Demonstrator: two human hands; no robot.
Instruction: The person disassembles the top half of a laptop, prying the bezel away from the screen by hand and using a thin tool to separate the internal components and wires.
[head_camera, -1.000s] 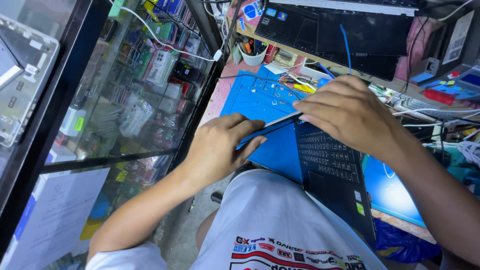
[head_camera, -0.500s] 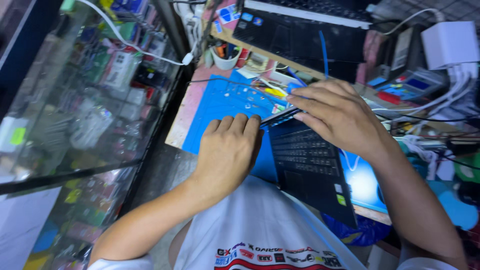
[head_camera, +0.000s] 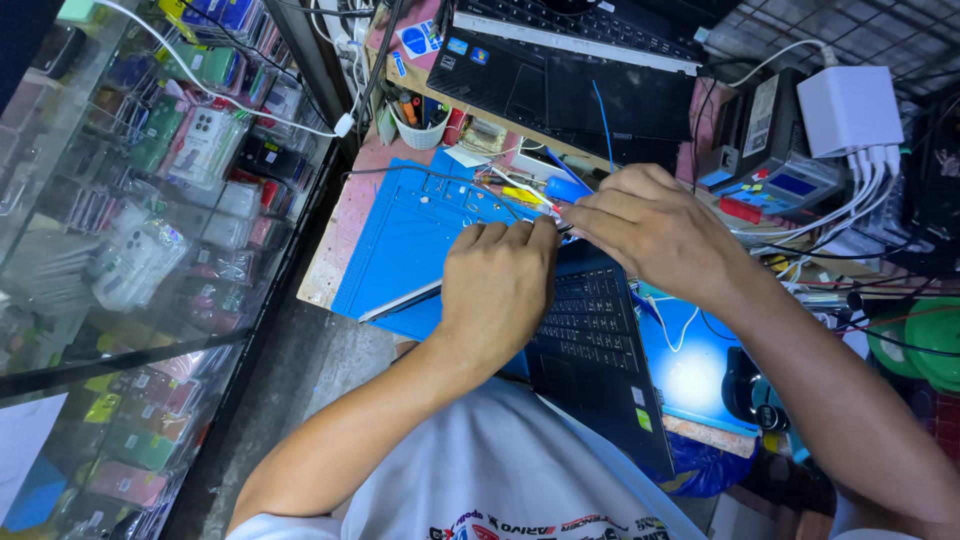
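A dark laptop (head_camera: 590, 350) with its keyboard showing lies on a blue work mat (head_camera: 400, 230), partly over my lap. My left hand (head_camera: 495, 290) rests on the laptop's far left part, fingers curled over its edge. A thin panel edge (head_camera: 400, 300) sticks out to the left from under that hand. My right hand (head_camera: 650, 230) comes in from the right and pinches at the same far edge, its fingertips touching those of the left hand. Whether it also holds a small tool is hidden. A blue-and-yellow-handled screwdriver (head_camera: 540, 190) lies just beyond the fingers.
A second dark laptop (head_camera: 560, 70) sits on the shelf behind the mat, beside a white cup of tools (head_camera: 420, 128). A white multi-port charger (head_camera: 850, 108), a small meter (head_camera: 770, 170) and tangled cables crowd the right. A glass case of phone covers (head_camera: 150, 220) stands at the left.
My left hand slid from lying flat on the panel to curling over the laptop's far edge, and the right hand's fingertips came in to meet it. The view shifted right.
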